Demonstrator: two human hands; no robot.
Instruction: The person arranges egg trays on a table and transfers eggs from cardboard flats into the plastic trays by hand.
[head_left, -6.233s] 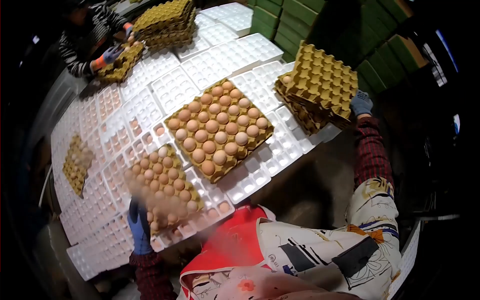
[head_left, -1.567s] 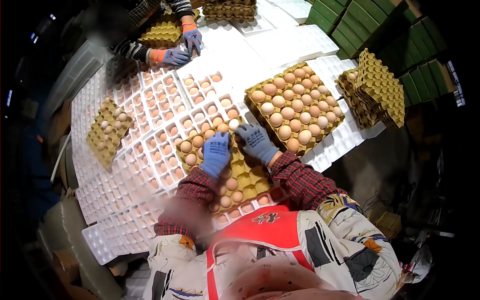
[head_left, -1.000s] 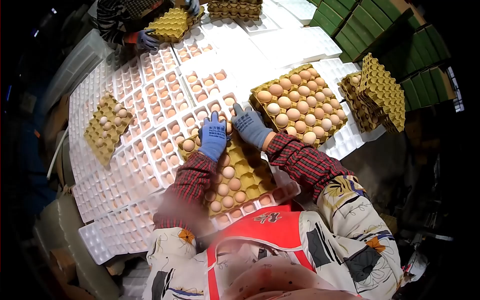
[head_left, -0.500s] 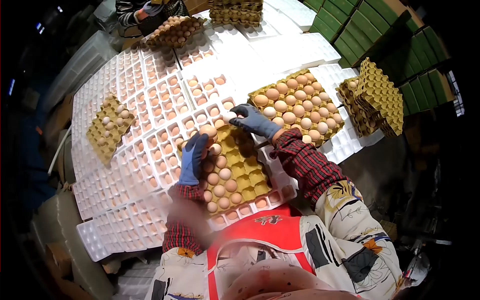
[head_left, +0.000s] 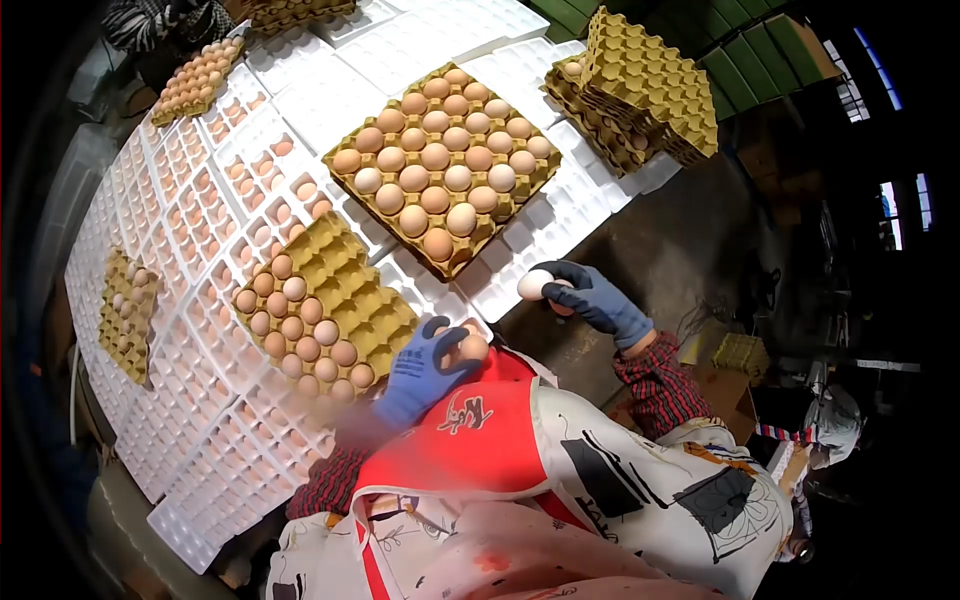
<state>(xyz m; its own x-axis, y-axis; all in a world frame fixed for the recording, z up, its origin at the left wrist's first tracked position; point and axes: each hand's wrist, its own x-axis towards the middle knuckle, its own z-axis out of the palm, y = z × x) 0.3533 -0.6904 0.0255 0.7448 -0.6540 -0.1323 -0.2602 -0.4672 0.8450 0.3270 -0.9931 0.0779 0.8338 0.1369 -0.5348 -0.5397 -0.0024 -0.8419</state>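
Observation:
My gloved left hand (head_left: 420, 375) is curled around brown eggs (head_left: 472, 347) just in front of the red apron. To its right, past the table edge, my gloved right hand (head_left: 597, 303) grips a pale egg (head_left: 535, 284), with a browner egg partly showing under its fingers. Beside my left hand lies a half-filled pulp tray (head_left: 350, 290), eggs in its left part and bare cups in its right. A full pulp tray of eggs (head_left: 435, 157) sits farther back, touched by neither hand.
White foam trays (head_left: 190, 400) with eggs spread over the left. A small pulp tray (head_left: 127, 315) lies on them. Pulp trays are stacked (head_left: 650, 85) at the back right, near green boxes (head_left: 770, 60). Another person's striped sleeve (head_left: 150, 25) shows at the top left beside an egg-filled tray (head_left: 197, 80).
Both hands have come back from the half-filled tray toward my body, my right hand moving out past the table edge with its eggs. The view has swung right.

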